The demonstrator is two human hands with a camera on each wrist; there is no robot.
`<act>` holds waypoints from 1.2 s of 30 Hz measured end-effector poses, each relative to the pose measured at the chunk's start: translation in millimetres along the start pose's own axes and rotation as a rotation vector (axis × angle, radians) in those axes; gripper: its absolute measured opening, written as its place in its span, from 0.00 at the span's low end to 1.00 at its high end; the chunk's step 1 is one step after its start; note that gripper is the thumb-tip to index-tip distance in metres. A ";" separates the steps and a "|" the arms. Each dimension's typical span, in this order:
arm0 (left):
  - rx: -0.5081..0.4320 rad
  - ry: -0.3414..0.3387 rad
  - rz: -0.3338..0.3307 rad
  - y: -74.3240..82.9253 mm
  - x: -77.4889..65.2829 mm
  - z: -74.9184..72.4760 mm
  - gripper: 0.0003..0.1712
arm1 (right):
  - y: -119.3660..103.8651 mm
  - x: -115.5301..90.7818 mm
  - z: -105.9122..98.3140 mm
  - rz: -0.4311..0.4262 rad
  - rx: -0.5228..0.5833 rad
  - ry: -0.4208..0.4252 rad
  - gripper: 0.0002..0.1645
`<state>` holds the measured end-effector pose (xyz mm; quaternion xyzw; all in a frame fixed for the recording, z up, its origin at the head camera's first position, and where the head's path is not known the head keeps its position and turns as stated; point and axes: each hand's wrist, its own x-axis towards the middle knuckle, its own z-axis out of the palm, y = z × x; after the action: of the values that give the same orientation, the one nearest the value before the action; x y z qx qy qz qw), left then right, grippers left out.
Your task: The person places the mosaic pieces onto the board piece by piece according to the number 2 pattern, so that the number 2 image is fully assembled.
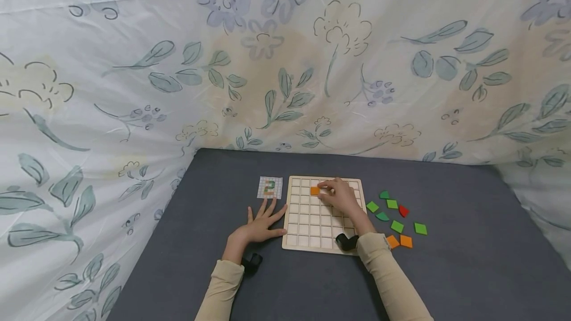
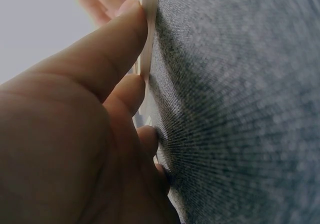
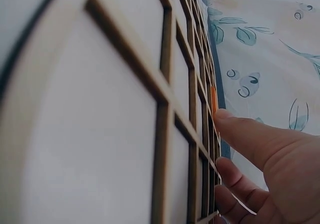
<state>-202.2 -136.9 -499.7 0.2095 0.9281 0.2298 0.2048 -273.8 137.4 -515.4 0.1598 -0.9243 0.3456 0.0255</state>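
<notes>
A wooden grid board (image 1: 303,247) with square cells lies flat on the dark cloth. One orange square tile (image 1: 314,190) sits in a cell of its upper rows, and the orange tile (image 3: 213,100) also shows edge-on in the right wrist view. My right hand (image 1: 342,198) reaches over the board, its thumb and a finger at the tile's right side. Fingers spread, my left hand (image 1: 256,228) rests on the cloth left of the board. In the left wrist view, fingertips of the left hand (image 2: 75,119) touch the board's edge (image 2: 146,39).
A small card (image 1: 269,187) printed with a coloured grid figure lies left of the board. To its right are scattered several green tiles (image 1: 420,228), a red piece (image 1: 403,210) and two orange tiles (image 1: 406,241). A floral curtain (image 1: 285,88) hangs behind.
</notes>
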 end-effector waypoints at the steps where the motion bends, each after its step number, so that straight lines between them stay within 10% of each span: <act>1: 0.000 0.000 -0.001 -0.2 0.1 0.1 0.41 | 0.0 -0.6 -0.6 -0.003 0.010 -0.002 0.18; 36: -0.003 0.007 0.000 -2.3 1.5 1.8 0.41 | 8.3 -31.2 -38.2 -0.002 -0.037 0.031 0.20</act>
<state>-203.3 -137.4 -502.7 0.2085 0.9284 0.2318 0.2020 -249.3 176.7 -496.6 0.1549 -0.9298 0.3311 0.0433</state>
